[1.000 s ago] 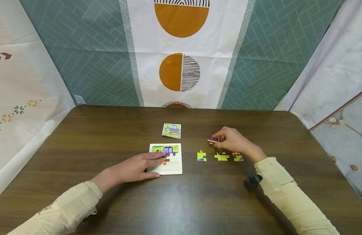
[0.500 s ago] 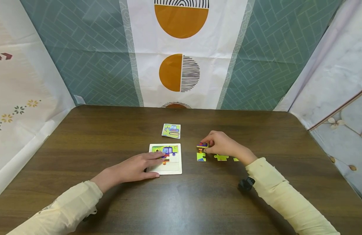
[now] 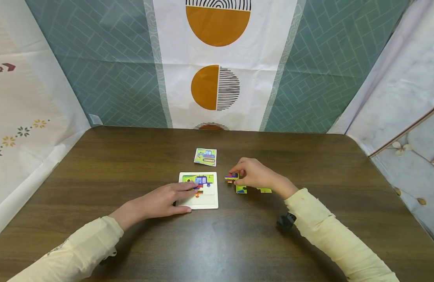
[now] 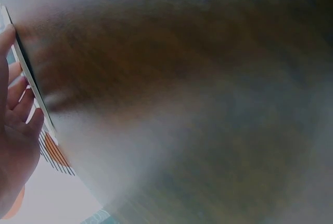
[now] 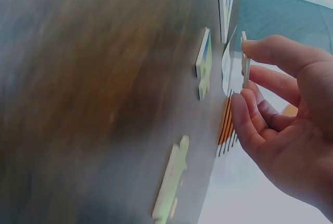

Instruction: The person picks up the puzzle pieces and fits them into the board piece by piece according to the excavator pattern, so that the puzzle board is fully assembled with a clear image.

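Note:
My right hand (image 3: 257, 174) pinches a jigsaw puzzle piece (image 3: 232, 176) with purple, red and striped print. The right wrist view shows that puzzle piece (image 5: 245, 60) edge-on between thumb and fingers, raised off the table. With fingers extended, my left hand (image 3: 165, 199) rests on the white puzzle tray (image 3: 210, 202), its fingers covering part of the picture. Joined pieces with a blue vehicle cab (image 3: 202, 180) fill the tray's upper part. At the edge of the left wrist view, the left hand (image 4: 21, 135) lies against the tray's side.
A green puzzle piece (image 3: 241, 190) and another green piece (image 3: 265, 190) lie on the table (image 3: 217, 243), partly under the right hand. Behind the tray is a picture card (image 3: 205, 157) of a digger. A patterned cloth (image 3: 217, 86) hangs beyond the table's far edge.
My right hand has moved left toward the tray with the puzzle piece, passing over the loose pieces. It now hides the rightmost one. The left hand has stayed on the tray.

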Demonstrator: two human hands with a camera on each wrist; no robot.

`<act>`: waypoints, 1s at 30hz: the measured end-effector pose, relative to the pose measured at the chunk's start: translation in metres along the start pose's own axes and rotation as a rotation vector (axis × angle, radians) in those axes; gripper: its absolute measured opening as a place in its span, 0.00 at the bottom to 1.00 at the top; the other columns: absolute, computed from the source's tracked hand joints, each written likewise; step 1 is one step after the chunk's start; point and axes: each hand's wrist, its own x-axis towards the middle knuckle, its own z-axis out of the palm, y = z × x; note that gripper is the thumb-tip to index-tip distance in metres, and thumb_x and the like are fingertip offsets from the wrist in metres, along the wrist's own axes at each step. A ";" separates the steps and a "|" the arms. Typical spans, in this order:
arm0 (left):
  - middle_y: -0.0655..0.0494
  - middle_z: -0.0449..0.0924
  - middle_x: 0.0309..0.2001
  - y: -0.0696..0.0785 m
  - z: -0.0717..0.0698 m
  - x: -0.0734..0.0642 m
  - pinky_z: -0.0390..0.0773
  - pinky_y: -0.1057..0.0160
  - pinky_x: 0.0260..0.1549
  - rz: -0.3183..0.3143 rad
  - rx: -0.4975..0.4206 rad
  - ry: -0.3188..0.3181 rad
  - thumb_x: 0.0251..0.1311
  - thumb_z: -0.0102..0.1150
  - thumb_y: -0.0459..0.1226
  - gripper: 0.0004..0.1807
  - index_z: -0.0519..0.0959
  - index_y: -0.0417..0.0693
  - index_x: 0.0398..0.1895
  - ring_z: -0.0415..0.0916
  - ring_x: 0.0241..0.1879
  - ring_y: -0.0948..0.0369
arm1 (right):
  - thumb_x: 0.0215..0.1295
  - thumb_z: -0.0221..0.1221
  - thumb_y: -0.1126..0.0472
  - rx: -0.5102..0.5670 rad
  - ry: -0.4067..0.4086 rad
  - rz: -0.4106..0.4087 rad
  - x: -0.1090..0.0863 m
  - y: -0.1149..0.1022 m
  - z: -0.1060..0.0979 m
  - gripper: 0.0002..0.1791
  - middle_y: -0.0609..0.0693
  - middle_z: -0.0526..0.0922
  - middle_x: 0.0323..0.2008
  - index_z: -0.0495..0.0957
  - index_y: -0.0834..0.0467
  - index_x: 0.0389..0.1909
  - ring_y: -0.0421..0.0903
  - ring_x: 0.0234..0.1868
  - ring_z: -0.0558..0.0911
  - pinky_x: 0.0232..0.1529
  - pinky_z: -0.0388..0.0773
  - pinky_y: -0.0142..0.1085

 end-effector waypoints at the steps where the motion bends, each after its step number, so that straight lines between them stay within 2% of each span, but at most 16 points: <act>1: 0.44 0.67 0.67 0.000 0.000 0.000 0.71 0.50 0.57 -0.003 -0.003 -0.003 0.64 0.62 0.46 0.31 0.72 0.37 0.64 0.66 0.64 0.48 | 0.54 0.67 0.64 0.004 -0.001 0.003 0.001 -0.001 0.001 0.18 0.47 0.75 0.33 0.84 0.63 0.47 0.43 0.33 0.73 0.34 0.74 0.33; 11: 0.45 0.65 0.68 0.000 -0.002 0.000 0.70 0.50 0.58 -0.023 -0.011 -0.023 0.64 0.61 0.47 0.31 0.71 0.37 0.65 0.65 0.65 0.48 | 0.55 0.68 0.63 0.017 -0.031 -0.048 0.012 -0.019 0.011 0.18 0.47 0.75 0.33 0.84 0.62 0.48 0.42 0.33 0.73 0.34 0.74 0.31; 16: 0.45 0.65 0.68 0.000 -0.002 0.000 0.70 0.50 0.58 -0.031 -0.021 -0.030 0.64 0.60 0.48 0.32 0.70 0.38 0.65 0.64 0.66 0.48 | 0.55 0.69 0.64 -0.010 -0.049 -0.096 0.019 -0.026 0.014 0.17 0.47 0.76 0.33 0.84 0.62 0.47 0.42 0.33 0.73 0.33 0.73 0.29; 21: 0.45 0.65 0.68 -0.001 -0.001 0.000 0.70 0.50 0.57 -0.020 -0.019 -0.023 0.65 0.60 0.48 0.31 0.71 0.38 0.64 0.65 0.65 0.48 | 0.55 0.69 0.63 -0.023 -0.060 -0.146 0.025 -0.032 0.018 0.16 0.48 0.77 0.32 0.85 0.62 0.45 0.40 0.32 0.73 0.33 0.72 0.28; 30: 0.43 0.66 0.67 -0.003 0.001 0.000 0.72 0.50 0.56 0.001 -0.014 -0.002 0.64 0.61 0.47 0.31 0.72 0.36 0.63 0.66 0.64 0.48 | 0.54 0.70 0.62 -0.022 -0.090 -0.160 0.033 -0.040 0.025 0.17 0.48 0.78 0.34 0.85 0.61 0.46 0.41 0.33 0.73 0.33 0.72 0.30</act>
